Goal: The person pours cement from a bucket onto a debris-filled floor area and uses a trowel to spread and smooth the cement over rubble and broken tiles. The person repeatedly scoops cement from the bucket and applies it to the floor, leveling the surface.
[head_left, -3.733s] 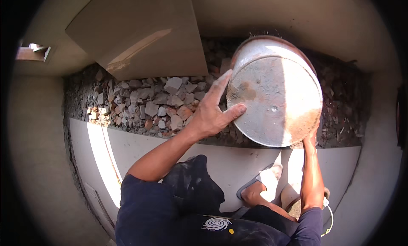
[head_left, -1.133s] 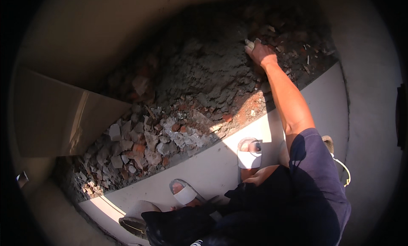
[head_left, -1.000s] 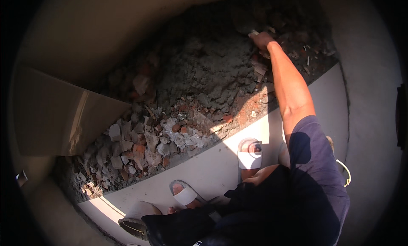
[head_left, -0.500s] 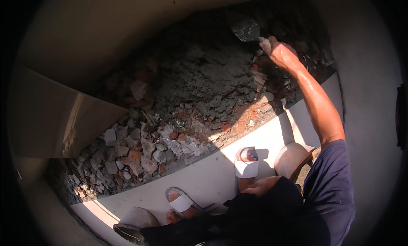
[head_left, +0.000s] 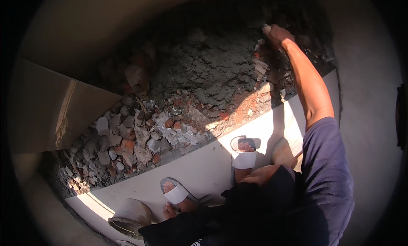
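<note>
Far out, the right hand [head_left: 278, 33] reaches over the grey mortar heap [head_left: 212, 72]; fingers closed around a small handle, the tool itself hidden.

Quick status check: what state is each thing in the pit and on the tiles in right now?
Right hand: stretched out, closed on a small tool, on the mortar.
Mortar: grey, dumped in a heap, not levelled.
Rubble: loose, partly bare.
Pan: set down on the tiles.
Left hand: out of view.
</note>
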